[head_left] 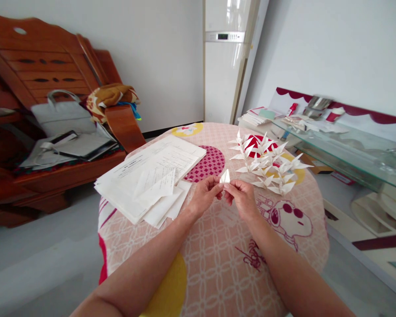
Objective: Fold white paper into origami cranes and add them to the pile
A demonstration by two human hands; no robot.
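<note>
Over the middle of the round table, a small folded piece of white paper (225,177) points upward between my two hands. My left hand (206,192) pinches its lower left side, and my right hand (241,196) pinches the lower right. Its bottom part is hidden by my fingers. Beyond my right hand, several white folded paper cranes (270,163) lie in a cluster on the cloth. To the left of my left hand is a stack of printed paper sheets (145,176), with loose cut pieces of paper (171,204) on and beside it.
A patterned pink tablecloth (214,264) covers the table. At the right stands a glass-topped cabinet (359,163) holding papers and a metal pot. A wooden bench (53,66) with a grey bag (57,114) is at the left. A tall white air conditioner (222,75) stands behind.
</note>
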